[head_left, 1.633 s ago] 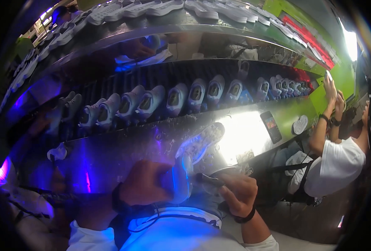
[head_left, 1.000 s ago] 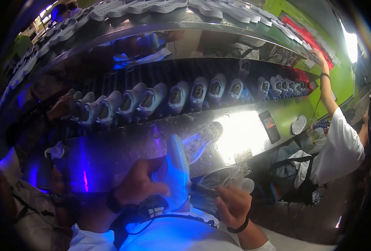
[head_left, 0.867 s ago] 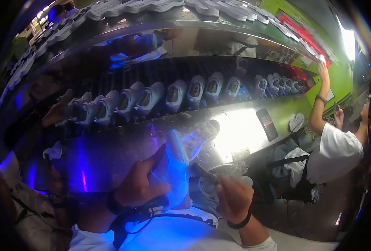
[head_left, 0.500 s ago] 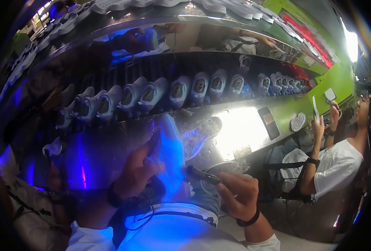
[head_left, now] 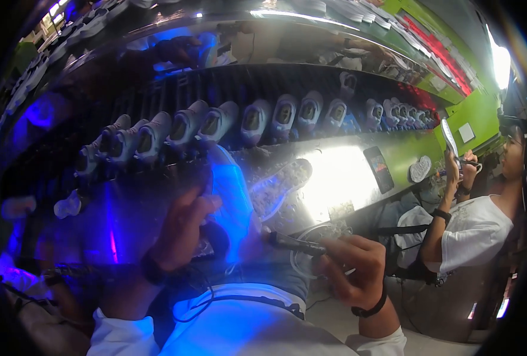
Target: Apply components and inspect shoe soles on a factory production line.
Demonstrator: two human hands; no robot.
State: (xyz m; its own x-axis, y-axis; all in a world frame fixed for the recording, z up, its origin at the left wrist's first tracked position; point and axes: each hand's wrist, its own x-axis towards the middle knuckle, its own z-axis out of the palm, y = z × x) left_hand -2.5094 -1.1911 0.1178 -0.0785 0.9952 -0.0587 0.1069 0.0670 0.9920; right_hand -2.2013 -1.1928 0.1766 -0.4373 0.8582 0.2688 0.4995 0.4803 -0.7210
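Observation:
Blue light covers a shoe held upright in front of me, its toe pointing away. My left hand is closed on the shoe's left side, thumb against it. Between the fingers of my right hand is a slim black-handled tool, its tip pointing left toward the shoe's heel end. I cannot make out the tip, or whether it touches the shoe. Just beyond the shoe, a pale sole-shaped piece lies on the bench.
Several light shoes line the dark conveyor beyond the bench. A phone and a pale pad lie to the right. A round clear container sits behind my right hand. At right, a co-worker holds a white sole.
My left hand and the shoe have shifted slightly left. My right hand has moved a little right with the tool. The co-worker's sole is higher.

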